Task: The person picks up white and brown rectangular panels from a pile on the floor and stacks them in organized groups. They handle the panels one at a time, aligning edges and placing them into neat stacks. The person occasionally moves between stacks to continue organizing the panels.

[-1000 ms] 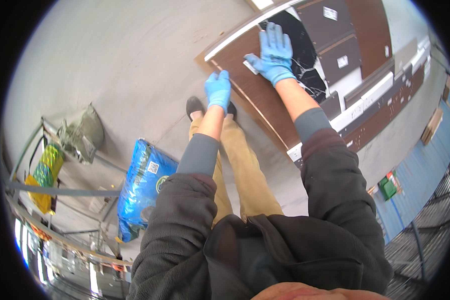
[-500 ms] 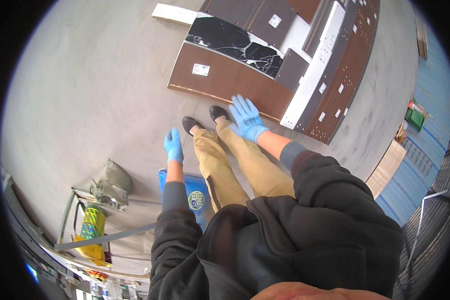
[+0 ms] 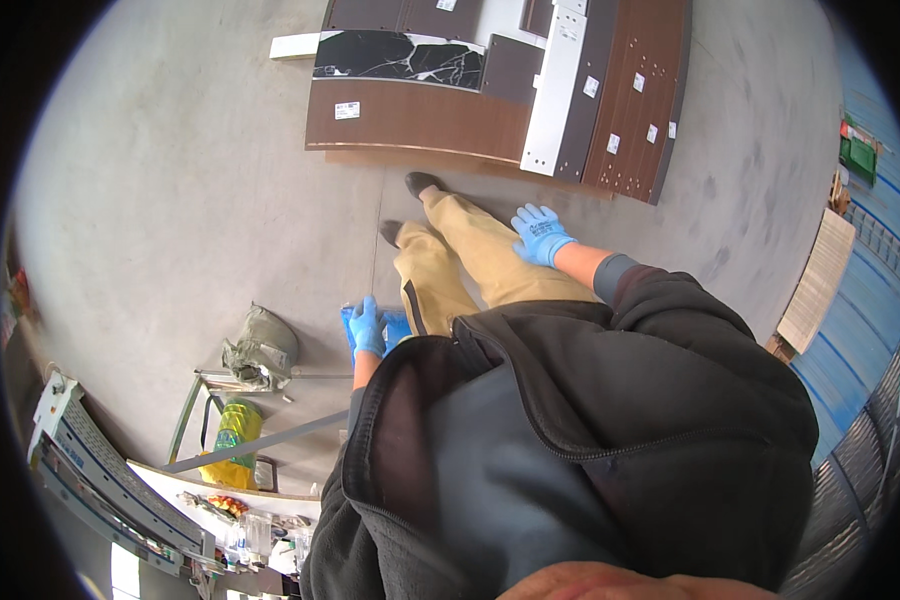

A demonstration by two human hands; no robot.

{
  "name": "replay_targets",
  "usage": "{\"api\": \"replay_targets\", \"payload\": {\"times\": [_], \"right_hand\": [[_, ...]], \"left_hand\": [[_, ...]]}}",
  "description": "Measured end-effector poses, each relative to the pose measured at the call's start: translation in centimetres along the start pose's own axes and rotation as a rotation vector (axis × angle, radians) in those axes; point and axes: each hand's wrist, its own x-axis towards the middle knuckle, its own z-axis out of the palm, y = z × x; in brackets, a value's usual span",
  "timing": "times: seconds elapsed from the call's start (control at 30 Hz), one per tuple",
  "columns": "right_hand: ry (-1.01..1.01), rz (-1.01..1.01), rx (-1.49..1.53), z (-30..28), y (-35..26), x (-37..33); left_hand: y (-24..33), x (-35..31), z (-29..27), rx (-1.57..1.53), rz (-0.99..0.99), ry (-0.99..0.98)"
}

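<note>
Both hands wear light blue gloves and carry nothing that I can see. My left hand [image 3: 368, 328] hangs low on the left, above a blue bag [image 3: 397, 326] on the floor, its fingers loosely bent and apart. My right hand [image 3: 542, 236] is held beside my right leg, palm down with fingers apart, short of the panel stack. Ahead lies that stack of flat panels: a brown panel [image 3: 425, 118] with a label, a black marble-patterned panel [image 3: 402, 60], a white strip with holes [image 3: 553, 95] and a drilled brown panel [image 3: 625, 100].
At lower left stand a metal frame [image 3: 260, 440], a grey-green sack [image 3: 262, 350] and a yellow-green bag [image 3: 235, 440]. A cluttered bench [image 3: 160, 480] lies behind them. Flat boards [image 3: 817, 280] and a green box [image 3: 858, 158] rest at the right on blue material.
The panel stack now appears farther ahead and turned in view. My right hand has drawn back from near its edge toward my leg. My legs have shifted in a step.
</note>
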Motion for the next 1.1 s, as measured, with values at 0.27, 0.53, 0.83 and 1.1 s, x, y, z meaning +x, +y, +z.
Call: {"api": "replay_targets", "payload": {"times": [0.27,0.53,0.83,1.1], "right_hand": [[0.017,0.172,0.124,4.9,0.0,-6.7],[-0.071,0.204,0.207,10.4,-1.5,-14.1],[-0.069,0.143,0.16,9.6,2.4,-18.0],[-0.027,0.114,0.213,11.0,11.1,-23.7]], "left_hand": [[-2.3,-5.9,4.5,0.075,0.246,-0.199],[-16.7,-8.3,-5.9,0.24,0.258,-0.022],[-27.1,-14.5,-3.7,0.361,0.222,0.025],[-27.2,-19.8,10.3,0.373,0.332,-0.124]]}}
